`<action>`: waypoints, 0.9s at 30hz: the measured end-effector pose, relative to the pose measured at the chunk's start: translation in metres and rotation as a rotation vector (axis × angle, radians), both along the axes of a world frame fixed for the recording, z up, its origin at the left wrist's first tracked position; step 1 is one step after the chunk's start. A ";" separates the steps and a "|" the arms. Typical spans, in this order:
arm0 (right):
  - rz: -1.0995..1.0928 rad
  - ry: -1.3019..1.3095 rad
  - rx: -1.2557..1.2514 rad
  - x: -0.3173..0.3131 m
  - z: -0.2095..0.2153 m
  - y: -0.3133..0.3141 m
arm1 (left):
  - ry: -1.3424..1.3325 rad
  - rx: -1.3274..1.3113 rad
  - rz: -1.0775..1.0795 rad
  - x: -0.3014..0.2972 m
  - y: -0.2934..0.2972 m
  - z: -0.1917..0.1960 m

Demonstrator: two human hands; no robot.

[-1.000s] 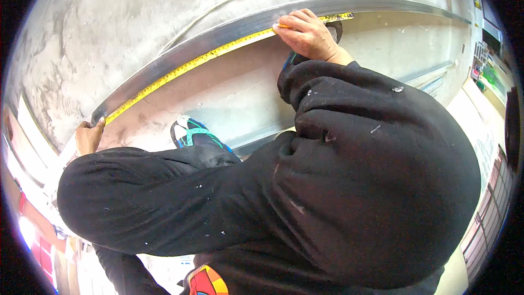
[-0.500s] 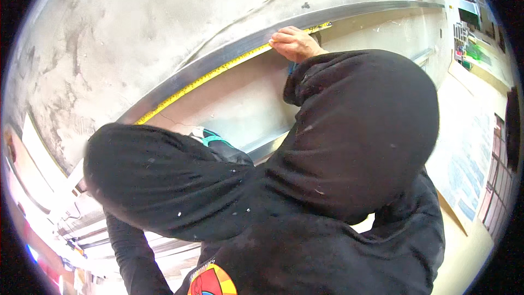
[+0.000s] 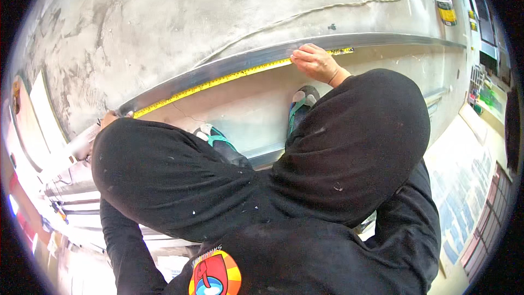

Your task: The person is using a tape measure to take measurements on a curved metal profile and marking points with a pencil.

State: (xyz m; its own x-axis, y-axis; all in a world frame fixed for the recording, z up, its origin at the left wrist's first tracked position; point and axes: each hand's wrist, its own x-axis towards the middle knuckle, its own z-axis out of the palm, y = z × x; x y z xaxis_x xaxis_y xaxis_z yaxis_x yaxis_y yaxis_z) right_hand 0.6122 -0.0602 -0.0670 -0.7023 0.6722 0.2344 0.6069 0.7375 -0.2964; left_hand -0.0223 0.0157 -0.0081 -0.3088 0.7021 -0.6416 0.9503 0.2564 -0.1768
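right hand [image 3: 315, 63] presses fingertips flat on a yellow tape measure [image 3: 218, 81] along a long grey metal rail [image 3: 240, 61]; left hand [image 3: 109, 119] mostly hidden, grip unclear.

- The right hand [image 3: 315, 63] is pressing a yellow measuring tape [image 3: 218, 81] onto a long grey metal profile [image 3: 251, 60] lying on the concrete floor [image 3: 164, 16].
- The left hand [image 3: 108, 119] is showing only partly above a black sleeve [image 3: 164, 175], at the tape's other end.
- Two teal-strapped sandals [image 3: 299, 108] are standing beside the profile.
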 end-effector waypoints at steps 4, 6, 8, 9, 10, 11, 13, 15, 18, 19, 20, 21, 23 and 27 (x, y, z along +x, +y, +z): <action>0.029 0.055 0.050 -0.001 0.000 0.004 | 0.163 0.107 -0.042 0.038 -0.004 0.017; 0.042 0.081 0.061 0.000 -0.001 0.005 | 0.052 -0.023 -0.032 0.057 0.000 0.028; 0.040 0.087 0.063 0.002 -0.003 0.004 | -0.009 -0.051 -0.022 0.081 0.000 0.033; 0.033 0.097 0.081 0.003 -0.005 0.004 | -0.036 -0.006 -0.126 0.093 -0.002 0.033; 0.051 0.107 0.085 0.005 -0.006 0.005 | -0.081 0.028 -0.229 0.108 -0.005 0.033; 0.062 0.080 0.057 0.006 -0.007 0.004 | -0.052 0.040 -0.217 0.123 -0.008 0.031; 0.077 0.115 0.062 0.008 -0.009 0.003 | -0.128 0.046 -0.414 0.157 -0.011 0.027; 0.081 0.116 0.032 0.008 -0.011 0.003 | -0.115 0.015 -0.540 0.195 -0.008 0.019; 0.082 0.157 0.025 0.010 -0.011 0.004 | -0.275 0.062 -0.685 0.244 -0.013 0.018; 0.082 0.166 0.013 0.012 -0.011 0.005 | -0.277 0.092 -0.694 0.260 -0.017 0.017; 0.087 0.163 0.017 0.013 -0.011 0.004 | -0.219 0.040 -0.753 0.274 -0.023 0.015; 0.093 0.158 0.007 0.013 -0.012 0.004 | -0.191 0.014 -0.825 0.283 -0.028 0.016; 0.097 0.159 -0.001 0.013 -0.013 0.005 | -0.181 0.029 -0.952 0.294 -0.035 0.016; 0.079 0.175 0.010 0.015 -0.018 0.004 | -0.269 0.179 -1.164 0.299 -0.041 0.012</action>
State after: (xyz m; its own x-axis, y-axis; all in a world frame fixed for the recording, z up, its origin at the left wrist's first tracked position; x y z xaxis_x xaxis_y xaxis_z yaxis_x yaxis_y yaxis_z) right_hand 0.6268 -0.0561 -0.0847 -0.7008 0.6137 0.3636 0.4871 0.7841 -0.3847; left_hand 0.2771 -0.0254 0.0041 0.6964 0.5564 -0.4533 0.6292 -0.7771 0.0128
